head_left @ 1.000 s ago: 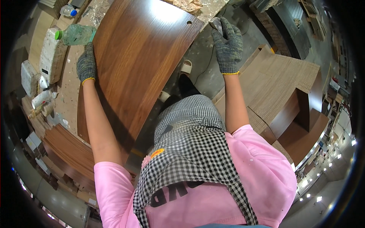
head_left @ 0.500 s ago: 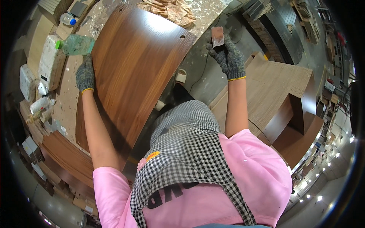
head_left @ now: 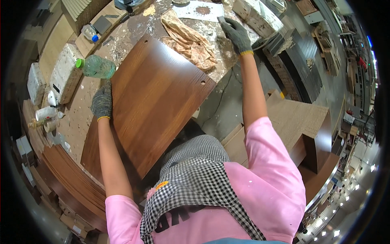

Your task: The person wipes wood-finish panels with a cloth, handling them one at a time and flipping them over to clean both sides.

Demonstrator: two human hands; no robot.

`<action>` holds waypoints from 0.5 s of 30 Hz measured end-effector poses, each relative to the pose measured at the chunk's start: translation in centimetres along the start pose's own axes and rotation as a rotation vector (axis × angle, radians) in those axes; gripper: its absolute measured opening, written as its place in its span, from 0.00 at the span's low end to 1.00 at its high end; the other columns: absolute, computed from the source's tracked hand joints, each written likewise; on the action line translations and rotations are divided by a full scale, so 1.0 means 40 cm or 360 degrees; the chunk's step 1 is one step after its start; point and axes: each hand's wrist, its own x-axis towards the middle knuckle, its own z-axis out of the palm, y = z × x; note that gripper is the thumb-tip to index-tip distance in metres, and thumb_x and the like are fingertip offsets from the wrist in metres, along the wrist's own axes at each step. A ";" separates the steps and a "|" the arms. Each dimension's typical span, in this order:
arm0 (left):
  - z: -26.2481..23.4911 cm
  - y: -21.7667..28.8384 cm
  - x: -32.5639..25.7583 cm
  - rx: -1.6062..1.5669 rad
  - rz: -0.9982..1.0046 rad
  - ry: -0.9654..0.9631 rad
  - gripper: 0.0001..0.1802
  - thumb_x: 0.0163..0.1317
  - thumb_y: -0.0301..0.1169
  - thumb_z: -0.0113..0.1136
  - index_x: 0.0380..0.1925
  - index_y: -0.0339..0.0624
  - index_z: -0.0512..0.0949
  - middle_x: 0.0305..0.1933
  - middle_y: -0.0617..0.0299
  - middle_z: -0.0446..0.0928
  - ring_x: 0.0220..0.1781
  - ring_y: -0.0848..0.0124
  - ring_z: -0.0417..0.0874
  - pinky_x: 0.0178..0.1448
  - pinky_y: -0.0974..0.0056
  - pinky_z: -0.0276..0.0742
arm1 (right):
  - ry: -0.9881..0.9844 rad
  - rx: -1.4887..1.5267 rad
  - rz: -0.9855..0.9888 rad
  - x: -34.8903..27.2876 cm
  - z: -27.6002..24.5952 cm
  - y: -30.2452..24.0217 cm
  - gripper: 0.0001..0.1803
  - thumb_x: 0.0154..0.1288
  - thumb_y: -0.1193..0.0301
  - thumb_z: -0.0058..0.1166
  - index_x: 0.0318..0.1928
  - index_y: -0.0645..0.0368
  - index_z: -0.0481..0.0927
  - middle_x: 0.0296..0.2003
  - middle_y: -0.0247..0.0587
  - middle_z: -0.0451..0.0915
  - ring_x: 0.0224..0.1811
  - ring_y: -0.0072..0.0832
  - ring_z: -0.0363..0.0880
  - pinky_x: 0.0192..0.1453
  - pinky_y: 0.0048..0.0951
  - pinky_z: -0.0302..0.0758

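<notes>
A brown wood-grain panel [head_left: 154, 105] lies tilted over the worktable, with a small round hole near each of its two far corners. My left hand [head_left: 102, 101], in a dark knitted glove with a yellow cuff, grips the panel's left edge. At the far right of the table, my gloved right hand [head_left: 236, 35] reaches to the edge of a white sheet [head_left: 193, 11] that bears a brown smear. Its fingers are closed together; what they hold, if anything, is hidden. A crumpled, stained cloth [head_left: 191, 40] lies between the panel and that hand.
A green-capped bottle [head_left: 97, 67] rests beside my left hand. White wrapped blocks [head_left: 67, 73] stand at the left, another [head_left: 258, 16] at the far right. Stacked brown panels [head_left: 69, 175] are at the lower left. Cardboard-coloured boards [head_left: 296, 118] stand on the right.
My right hand has swung forward from over the floor to the white sheet; the small reddish-brown block it held up is no longer visible. My left hand keeps its grip on the panel.
</notes>
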 end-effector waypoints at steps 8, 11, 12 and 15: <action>0.000 0.008 -0.004 -0.0366 -0.0281 0.0047 0.41 0.68 0.69 0.37 0.57 0.49 0.82 0.59 0.50 0.80 0.61 0.49 0.79 0.68 0.45 0.68 | 0.0054 -0.1482 -0.0546 0.307 0.200 0.039 0.21 0.65 0.44 0.55 0.48 0.41 0.85 0.42 0.53 0.84 0.46 0.49 0.82 0.50 0.48 0.78; -0.022 0.028 -0.019 -0.0398 -0.0321 -0.0016 0.40 0.68 0.70 0.37 0.57 0.53 0.82 0.60 0.52 0.81 0.62 0.50 0.79 0.68 0.45 0.68 | 0.0155 -0.1468 -0.0612 0.293 0.205 0.073 0.21 0.68 0.43 0.51 0.48 0.39 0.85 0.39 0.57 0.81 0.45 0.51 0.81 0.49 0.50 0.78; -0.033 0.037 -0.020 -0.0402 -0.0328 -0.0011 0.40 0.68 0.70 0.37 0.57 0.53 0.82 0.60 0.52 0.81 0.62 0.50 0.79 0.68 0.45 0.68 | 0.0020 -0.1431 -0.0506 0.301 0.201 0.062 0.21 0.69 0.43 0.50 0.49 0.39 0.85 0.42 0.58 0.81 0.47 0.51 0.81 0.50 0.50 0.78; -0.060 0.056 -0.038 -0.0398 -0.0472 -0.0061 0.39 0.68 0.70 0.36 0.56 0.56 0.83 0.59 0.54 0.81 0.61 0.50 0.80 0.68 0.44 0.68 | -0.0099 -0.1341 -0.0250 0.272 0.193 0.001 0.28 0.64 0.38 0.51 0.53 0.39 0.85 0.48 0.49 0.85 0.52 0.49 0.82 0.60 0.44 0.76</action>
